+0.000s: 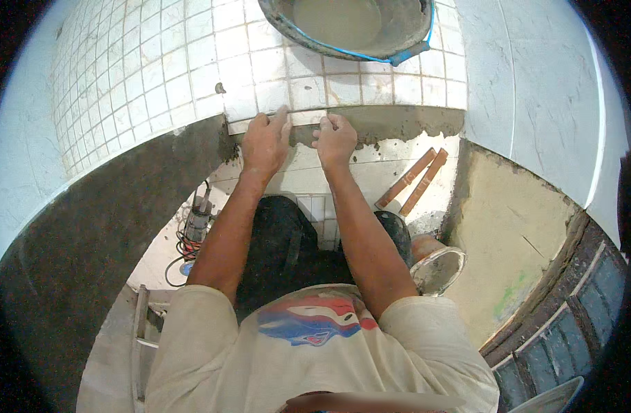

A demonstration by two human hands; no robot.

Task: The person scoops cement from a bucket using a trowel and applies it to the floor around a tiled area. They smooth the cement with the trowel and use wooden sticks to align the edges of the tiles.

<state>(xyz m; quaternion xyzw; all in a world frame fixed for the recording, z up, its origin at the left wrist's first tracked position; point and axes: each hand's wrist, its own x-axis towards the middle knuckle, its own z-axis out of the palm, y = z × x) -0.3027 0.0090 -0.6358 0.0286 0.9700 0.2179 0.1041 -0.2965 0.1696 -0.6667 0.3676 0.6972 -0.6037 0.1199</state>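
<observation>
A narrow white tile strip (308,118) lies along the front edge of the white tiled surface, beside a band of wet grey mortar (398,120). My left hand (265,141) is closed over the left part of the strip, its index finger reaching across to the tiled surface. At the strip's right end, my right hand (337,141) has thumb and bent fingers closed on it. The hands are a short way apart, and the strip's middle shows between them. Dark mortar lumps cling below the band on the white vertical face.
A black bucket (398,49) of greyish liquid with a blue handle stands on the tiles ahead. Two reddish-brown strips (415,180) lie at right, above a small mortar-smeared bucket (439,270). A corded power tool (197,221) sits at left, near a wooden frame (141,337).
</observation>
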